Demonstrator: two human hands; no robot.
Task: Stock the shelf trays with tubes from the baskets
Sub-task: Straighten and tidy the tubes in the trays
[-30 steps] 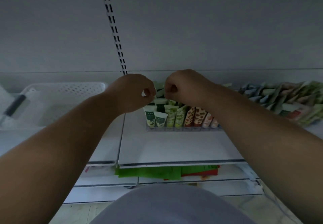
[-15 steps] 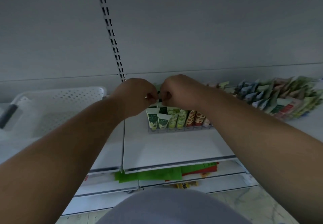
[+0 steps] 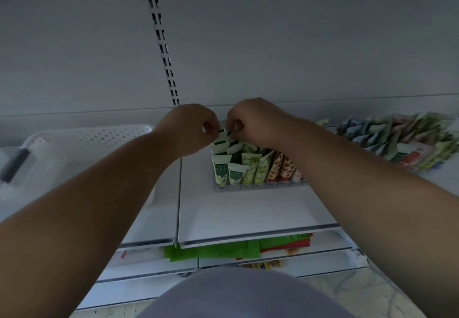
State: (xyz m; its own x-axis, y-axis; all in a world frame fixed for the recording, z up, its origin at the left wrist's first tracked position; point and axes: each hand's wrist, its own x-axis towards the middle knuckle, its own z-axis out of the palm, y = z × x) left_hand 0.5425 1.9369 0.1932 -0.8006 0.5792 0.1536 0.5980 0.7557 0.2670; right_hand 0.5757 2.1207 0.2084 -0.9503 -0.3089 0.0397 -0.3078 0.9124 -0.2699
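- While the rear of the shelf tray (image 3: 258, 185) is being filled, a green-and-white tube (image 3: 224, 132) is pinched between both hands above the back of the leftmost rows.
- One end of the tube's crimped top is nipped by the curled fingertips of the left hand (image 3: 192, 129), the other end by those of the right hand (image 3: 250, 121); the two-sided grip is judged to keep the tube upright and square to its lane as it is lowered.
- Tubes already standing in the tray (image 3: 244, 168) are ranked in lanes by pattern: green-and-white at the left, leafy green next, orange-spotted further right. The held tube is presumably kept over the matching lane for that reason.
- A loose heap of unsorted tubes (image 3: 402, 141) lies on the shelf (image 3: 248, 213) to the right, well apart from the tray; a white perforated basket (image 3: 82, 144) sits at the left.
- Much is hidden: the tube's body is covered by the hands, the tray's right lanes by the right forearm, and whether the tube's foot already touches the tray cannot be told.
- What the basket holds cannot be made out in the dim light.
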